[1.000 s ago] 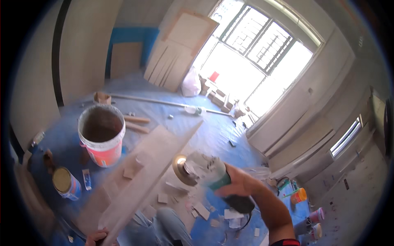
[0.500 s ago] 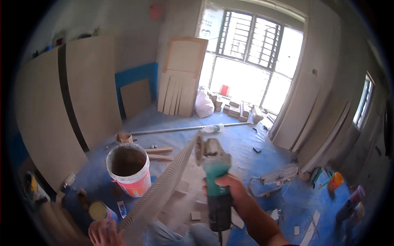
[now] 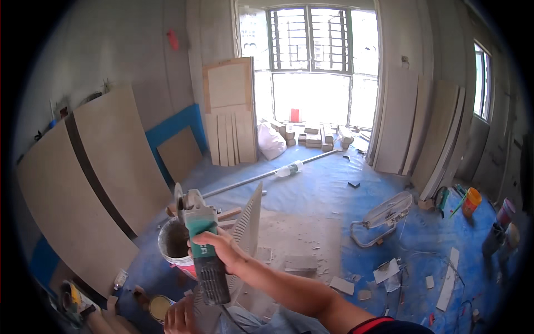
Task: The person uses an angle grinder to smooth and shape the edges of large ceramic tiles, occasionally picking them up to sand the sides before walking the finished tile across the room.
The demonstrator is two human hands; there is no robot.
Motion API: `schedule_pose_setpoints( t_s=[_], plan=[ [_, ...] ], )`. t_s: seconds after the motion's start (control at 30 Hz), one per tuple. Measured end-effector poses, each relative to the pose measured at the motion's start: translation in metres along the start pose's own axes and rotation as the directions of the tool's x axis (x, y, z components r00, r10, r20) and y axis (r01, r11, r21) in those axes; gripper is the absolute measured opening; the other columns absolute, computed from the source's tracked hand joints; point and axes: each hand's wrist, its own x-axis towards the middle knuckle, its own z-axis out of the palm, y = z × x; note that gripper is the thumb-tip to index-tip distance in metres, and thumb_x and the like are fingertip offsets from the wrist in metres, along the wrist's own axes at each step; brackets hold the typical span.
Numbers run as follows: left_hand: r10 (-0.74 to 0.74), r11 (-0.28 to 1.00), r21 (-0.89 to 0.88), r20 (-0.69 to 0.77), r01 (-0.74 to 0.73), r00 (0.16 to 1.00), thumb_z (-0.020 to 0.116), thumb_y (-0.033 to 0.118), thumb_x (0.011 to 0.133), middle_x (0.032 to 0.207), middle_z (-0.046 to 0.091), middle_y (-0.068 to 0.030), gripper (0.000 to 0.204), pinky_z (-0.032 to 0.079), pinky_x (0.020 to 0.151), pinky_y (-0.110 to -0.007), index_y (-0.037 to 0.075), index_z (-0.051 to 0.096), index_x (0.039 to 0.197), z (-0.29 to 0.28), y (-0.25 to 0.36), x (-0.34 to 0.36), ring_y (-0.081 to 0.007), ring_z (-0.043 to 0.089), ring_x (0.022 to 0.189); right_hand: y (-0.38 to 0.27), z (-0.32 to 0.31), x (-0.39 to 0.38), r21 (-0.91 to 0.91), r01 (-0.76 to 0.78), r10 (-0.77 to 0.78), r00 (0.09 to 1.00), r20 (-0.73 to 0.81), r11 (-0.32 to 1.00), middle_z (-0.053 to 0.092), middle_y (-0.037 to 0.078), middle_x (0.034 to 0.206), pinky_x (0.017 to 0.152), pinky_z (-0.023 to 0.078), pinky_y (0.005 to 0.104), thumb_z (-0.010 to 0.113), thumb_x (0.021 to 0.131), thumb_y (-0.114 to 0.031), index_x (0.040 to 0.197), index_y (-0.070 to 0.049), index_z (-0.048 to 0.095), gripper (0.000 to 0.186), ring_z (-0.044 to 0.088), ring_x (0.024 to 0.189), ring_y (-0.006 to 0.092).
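My right hand (image 3: 222, 250) is wrapped round a green and black angle grinder (image 3: 212, 281), its disc upright at the far left end. A long pale slab, tile by its look, with a ribbed face (image 3: 247, 220) stands tilted on edge just right of the grinder; the grinder hides part of it. At the slab's near end my left hand (image 3: 181, 317) is closed on its edge, partly cut off by the lower border. Behind the grinder, a white and pink bucket (image 3: 183, 257) is half hidden. A round tin (image 3: 160, 307) sits beside my left hand.
Blue sheeting (image 3: 311, 192) covers much of the floor, with offcuts (image 3: 342, 285) scattered about. A metal pole (image 3: 239, 182) crosses ahead. Tall panels (image 3: 114, 150) lean at the left. A fan (image 3: 384, 218) lies at the right, near an orange pot (image 3: 471, 201).
My right hand has carried the grinder left, from the slab's right side to above the bucket. The slab stands steeper and my left hand has shifted right. The whole view has turned.
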Motion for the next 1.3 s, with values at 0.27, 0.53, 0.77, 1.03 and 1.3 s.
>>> schedule_pose_setpoints(
  t_s=[0.27,0.53,0.77,1.03,1.3],
  plan=[
    [-0.059,0.996,-0.077,-0.18,0.046,0.982,0.062,0.061,0.088,0.114,0.065,-0.025,0.08,0.048,0.093,-0.052,-0.004,0.053,0.134,0.011,0.007,0.001,-0.0445,0.063,0.101,0.028,0.027,0.01,-0.057,-0.004,0.007,0.999,0.04,0.998,0.066,0.01,0.088,0.07,0.053,0.0318,0.068,0.079,-0.026,0.101,-0.004,0.062,0.031,0.066,0.077,0.0194],
    [-0.033,0.999,-0.032,-0.273,0.025,0.961,0.059,0.044,0.096,0.106,0.068,-0.023,0.064,0.053,0.083,-0.047,-0.005,0.052,0.137,0.025,0.0,0.0,-0.0398,0.067,0.09,0.025,0.028,0.001,-0.045,0.011,-0.009,0.999,0.034,0.999,0.064,0.012,0.087,0.072,0.055,0.0349,0.067,0.079,-0.026,0.103,0.0,0.059,0.037,0.066,0.078,0.0219],
    [-0.023,0.983,-0.183,-0.17,-0.009,0.985,0.073,0.05,0.084,0.104,0.067,-0.0262,0.089,0.053,0.082,-0.048,-0.005,0.04,0.146,-0.001,0.006,0.009,-0.0444,0.066,0.093,0.023,0.025,-0.004,0.051,0.041,-0.045,0.995,0.088,0.998,0.064,0.012,0.088,0.073,0.055,0.0348,0.067,0.08,-0.027,0.106,-0.001,0.058,0.038,0.066,0.081,0.0211],
    [-0.284,0.869,-0.4,0.078,0.291,0.956,0.08,0.043,0.076,0.104,0.065,-0.0333,0.099,0.055,0.074,-0.05,-0.006,0.034,0.147,-0.01,0.015,0.012,-0.0499,0.067,0.087,0.021,0.043,-0.012,0.097,0.007,-0.039,0.944,0.328,0.995,0.065,0.009,0.094,0.077,0.053,0.0322,0.072,0.082,-0.037,0.107,-0.005,0.055,0.044,0.065,0.083,0.0195],
    [-0.391,0.58,-0.659,0.292,0.48,0.873,0.083,0.022,0.074,0.13,0.055,-0.0297,0.098,0.048,0.098,-0.041,-0.008,0.028,0.149,-0.024,0.029,0.037,-0.0351,0.059,0.119,0.033,0.031,-0.008,0.219,-0.04,-0.044,0.929,0.367,0.975,0.065,0.011,0.103,0.084,0.052,0.0322,0.07,0.084,-0.038,0.115,-0.003,0.059,0.048,0.065,0.093,0.0207]
  ],
)
